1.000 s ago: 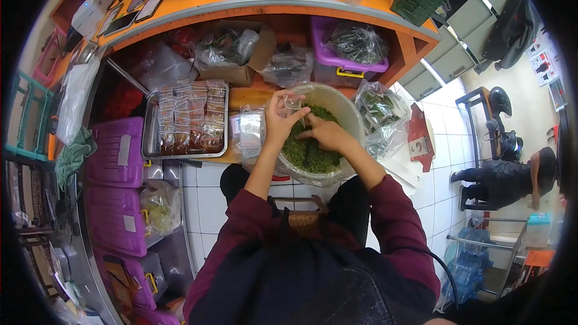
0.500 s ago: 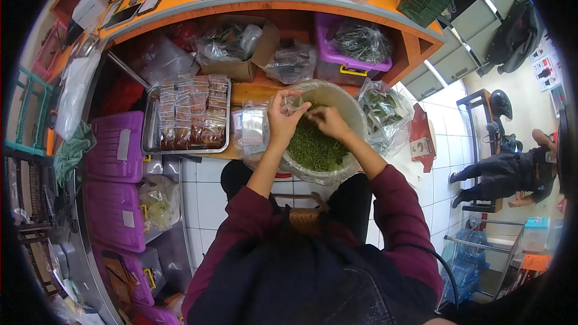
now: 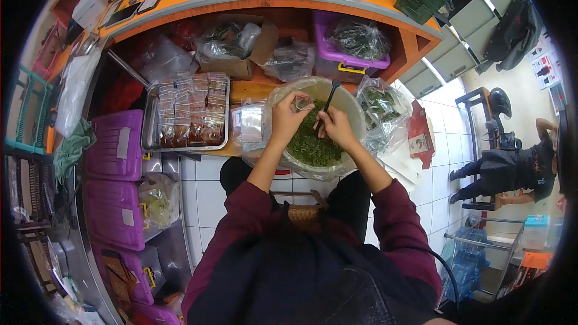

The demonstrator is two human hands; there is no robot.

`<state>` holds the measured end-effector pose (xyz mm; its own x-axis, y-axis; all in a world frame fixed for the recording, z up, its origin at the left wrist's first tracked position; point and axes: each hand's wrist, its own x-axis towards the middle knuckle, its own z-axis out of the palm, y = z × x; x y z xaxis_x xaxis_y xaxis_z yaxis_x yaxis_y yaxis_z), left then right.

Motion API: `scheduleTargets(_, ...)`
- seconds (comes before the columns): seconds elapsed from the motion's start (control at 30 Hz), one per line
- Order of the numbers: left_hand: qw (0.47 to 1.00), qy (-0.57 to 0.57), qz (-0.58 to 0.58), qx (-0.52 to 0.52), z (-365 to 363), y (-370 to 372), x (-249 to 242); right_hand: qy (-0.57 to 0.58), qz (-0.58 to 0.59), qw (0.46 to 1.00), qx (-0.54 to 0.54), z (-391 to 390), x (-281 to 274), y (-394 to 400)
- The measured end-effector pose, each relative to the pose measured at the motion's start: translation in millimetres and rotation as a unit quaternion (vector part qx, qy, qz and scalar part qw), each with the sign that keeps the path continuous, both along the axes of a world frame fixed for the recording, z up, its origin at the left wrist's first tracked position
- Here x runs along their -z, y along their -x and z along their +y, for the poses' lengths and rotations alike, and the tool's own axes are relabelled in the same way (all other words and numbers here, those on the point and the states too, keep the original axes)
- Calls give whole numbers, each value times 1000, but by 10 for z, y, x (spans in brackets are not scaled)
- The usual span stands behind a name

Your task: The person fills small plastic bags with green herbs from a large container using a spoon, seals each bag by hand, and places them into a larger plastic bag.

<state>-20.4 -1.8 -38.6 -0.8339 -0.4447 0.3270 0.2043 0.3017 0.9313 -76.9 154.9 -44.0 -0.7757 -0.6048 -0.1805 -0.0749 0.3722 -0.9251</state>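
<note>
Black utensil [image 3: 329, 97] is grasped by the right hand [image 3: 335, 127] above shredded greens [image 3: 314, 151] in the tub [image 3: 355, 111], its upper end toward one o'clock; a small clear container [image 3: 302, 102] is pinched by the left hand [image 3: 286, 117] at ten o'clock.

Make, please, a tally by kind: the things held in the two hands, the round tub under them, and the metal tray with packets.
Small clear cup, in the left hand: 1
Black utensil, in the right hand: 1
Round tub: 1
Metal tray: 1
Total: 4
</note>
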Motion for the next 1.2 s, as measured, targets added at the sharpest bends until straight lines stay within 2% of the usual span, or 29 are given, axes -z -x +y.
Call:
scheduleTargets(0.13,993,77,-87,15,37,-27,-15,-65,32,997,23,27,38,18)
scheduleTargets(0.23,987,118,-104,32,41,-16,44,43,-149,985,81,137,-57,193)
scheduleTargets(0.33,983,128,-126,34,41,-15,57,102,-115,978,141,296,-353,296)
scheduleTargets(0.43,982,145,-114,36,46,-14,70,222,-1,951,215,319,-590,312)
scheduleTargets(0.53,978,137,-143,61,48,1,78,304,202,898,246,84,-725,167)
scheduleTargets(0.57,979,132,-138,64,51,5,81,274,237,899,244,23,-775,67)
scheduleTargets(0.6,980,127,-134,67,49,12,111,221,344,890,201,14,-714,19)
scheduleTargets(0.67,983,123,-123,66,34,11,110,106,538,830,105,-4,-536,-47)
scheduleTargets(0.77,984,129,-110,56,47,-27,67,79,605,792,6,-27,-573,-227)
scheduleTargets(0.87,982,141,-115,53,56,-68,-7,90,621,779,2,74,-582,-208)
scheduleTargets(0.97,982,132,-119,57,58,-58,-20,49,570,820,7,253,-441,-143)
scheduleTargets(1.07,984,149,-89,49,71,-50,-4,-49,491,869,-46,300,-508,-194)
scheduleTargets(1.17,981,176,-68,46,112,-60,-23,18,459,888,15,177,-421,-234)
scheduleTargets(1.2,981,173,-72,50,120,-54,-15,4,458,889,8,169,-392,-225)
